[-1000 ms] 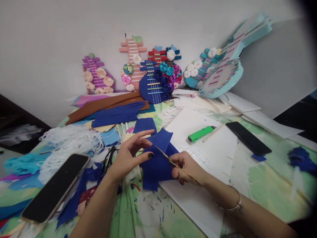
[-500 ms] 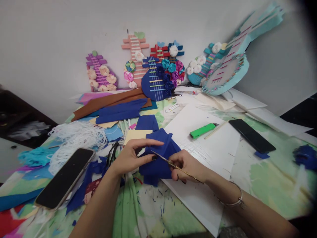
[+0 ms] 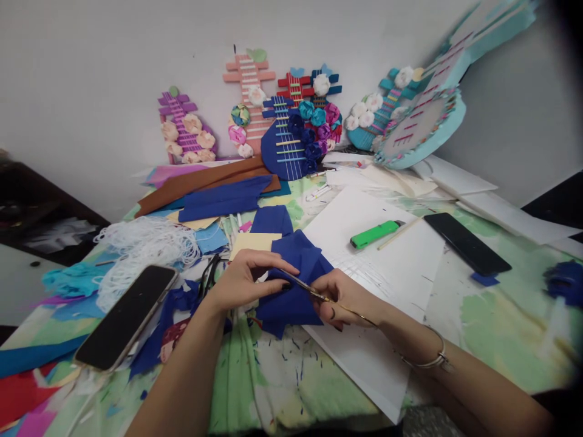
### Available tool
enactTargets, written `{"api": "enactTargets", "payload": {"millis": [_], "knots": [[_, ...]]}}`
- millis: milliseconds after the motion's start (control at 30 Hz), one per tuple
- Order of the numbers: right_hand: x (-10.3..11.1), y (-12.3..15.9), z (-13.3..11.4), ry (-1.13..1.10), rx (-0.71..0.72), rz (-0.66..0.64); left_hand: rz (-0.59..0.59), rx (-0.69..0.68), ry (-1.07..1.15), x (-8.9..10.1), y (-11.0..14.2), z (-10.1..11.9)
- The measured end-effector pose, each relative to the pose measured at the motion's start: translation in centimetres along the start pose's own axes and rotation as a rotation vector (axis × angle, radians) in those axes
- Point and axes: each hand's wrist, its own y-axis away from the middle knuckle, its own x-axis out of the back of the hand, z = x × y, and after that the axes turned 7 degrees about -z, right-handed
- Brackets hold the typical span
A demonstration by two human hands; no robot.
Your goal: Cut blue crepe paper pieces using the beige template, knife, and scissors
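Dark blue crepe paper [image 3: 291, 303], creased and folded, is in front of me, partly over a white sheet. My left hand [image 3: 248, 282] holds its left edge between thumb and fingers. In my right hand [image 3: 341, 297] is a slim metal tool that looks like scissors [image 3: 314, 291], gold along the handle, with my fingers closed round it. The blades point left and lie against the blue paper, close to my left fingertips. How far they are apart is too small to tell. A yellow paper piece [image 3: 255, 241] lies just beyond my left hand.
A green utility knife [image 3: 374, 235] and a thin stick lie on the white sheet [image 3: 355, 358]. Phones lie left [image 3: 127, 318] and right [image 3: 467, 243]. White cord [image 3: 146, 240] is heaped at left. Paper guitars with flowers, one dark blue [image 3: 283, 149], lean on the wall.
The scissors and my right hand have turned slightly, and the tip has come up beside my left index finger. The blue paper has shifted a little. The whole view has moved slightly.
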Motion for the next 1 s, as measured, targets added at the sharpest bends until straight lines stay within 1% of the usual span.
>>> {"api": "enactTargets", "payload": {"millis": [100, 367, 567, 767, 1000], "knots": [[0.06, -0.04, 0.20, 0.010, 0.017, -0.007, 0.006, 0.000, 0.003, -0.07, -0.11, 0.13], [0.27, 0.02, 0.72, 0.035, -0.010, 0.006, 0.015, 0.004, 0.026, -0.19, -0.19, 0.11], [0.11, -0.09, 0.29, 0.020, -0.024, 0.027, 0.009, 0.022, 0.045, -0.22, -0.26, 0.23], [-0.07, -0.19, 0.04, -0.031, -0.037, 0.053, -0.001, -0.001, 0.048, -0.18, -0.18, 0.16], [-0.28, -0.37, -0.22, -0.036, -0.114, 0.089, -0.018, 0.002, 0.055, -0.15, -0.20, 0.17]]}}
